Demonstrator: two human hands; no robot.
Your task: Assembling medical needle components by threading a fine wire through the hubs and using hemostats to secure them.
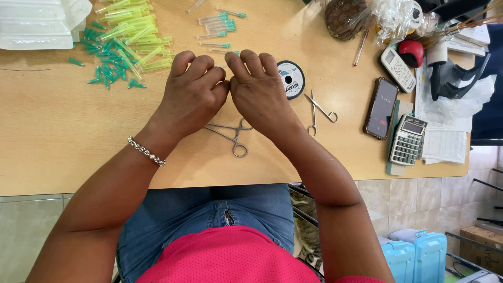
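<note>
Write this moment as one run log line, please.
left hand: fingers curled, meets right hand | right hand: same | held item: hidden | forceps, scissors: lying on table

Left hand (pixel 191 94) – right hand (pixel 259 91) – touching.

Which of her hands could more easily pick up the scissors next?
Probably the right hand: the scissors lie just beside it, while the left hand sits farther away, on its other side.
</note>
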